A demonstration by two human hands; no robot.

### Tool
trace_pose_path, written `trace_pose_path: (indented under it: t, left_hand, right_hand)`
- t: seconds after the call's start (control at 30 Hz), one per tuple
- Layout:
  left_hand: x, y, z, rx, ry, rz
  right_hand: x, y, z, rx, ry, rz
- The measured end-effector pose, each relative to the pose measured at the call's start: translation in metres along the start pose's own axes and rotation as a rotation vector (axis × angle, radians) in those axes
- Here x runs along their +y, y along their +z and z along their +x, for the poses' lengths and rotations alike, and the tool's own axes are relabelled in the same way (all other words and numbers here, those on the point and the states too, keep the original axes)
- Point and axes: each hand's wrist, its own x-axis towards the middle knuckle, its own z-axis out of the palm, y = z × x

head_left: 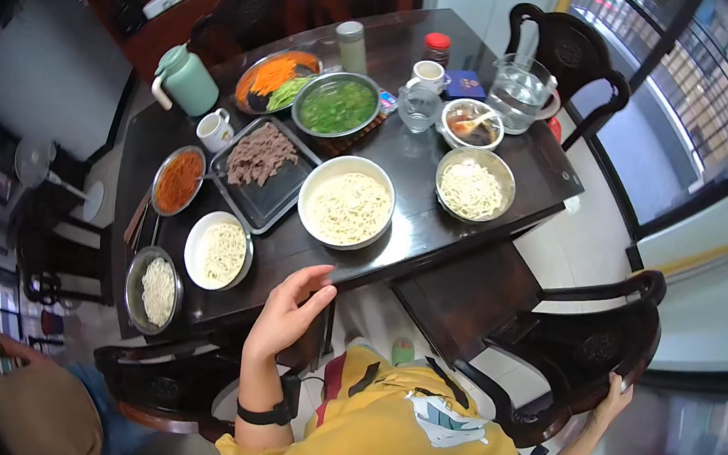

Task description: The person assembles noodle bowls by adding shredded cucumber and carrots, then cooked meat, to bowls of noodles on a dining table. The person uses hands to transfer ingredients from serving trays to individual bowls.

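Note:
My left hand hovers by the table's near edge, thumb apart from the bent fingers, holding nothing. Just beyond it stands a large white bowl of noodles; a smaller white bowl of noodles lies to its left. Far out to the right, my right hand grips the back of a dark wooden chair; some of its fingers are hidden behind the wood. Metal bowls of noodles sit at the right and at the near left of the table.
On the dark table are a tray of minced meat, a bowl of greens, shredded vegetables, red sauce, a water pitcher and a green jug. Another person is at the lower left.

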Motion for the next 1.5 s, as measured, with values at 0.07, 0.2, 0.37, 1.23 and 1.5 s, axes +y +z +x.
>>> trace_pose_path:
  t: [0.07,0.2,0.37,1.23,1.5]
  left_hand:
    - [-0.001,0.01,0.0,-0.026,-0.024,-0.027]
    - [0.003,-0.031,0.021,-0.077,-0.013,-0.13]
    - [0.0,-0.074,0.03,-0.146,-0.021,-0.386]
    - [-0.045,-0.228,-0.038,0.666,-0.117,-0.676]
    - [-0.06,-0.222,-0.038,0.884,-0.291,-0.653]
  right_hand:
    - [-0.001,-0.016,0.025,-0.012,-0.003,0.016]
    - [-0.021,-0.014,0.017,-0.144,0.004,-0.227]
    - [-0.16,0.021,-0.019,-0.163,-0.214,-1.236]
    - [-0.163,0.938,-0.243,-0.818,0.72,0.166]
    - [-0.117,0.987,-0.234,-0.878,0.917,0.198]
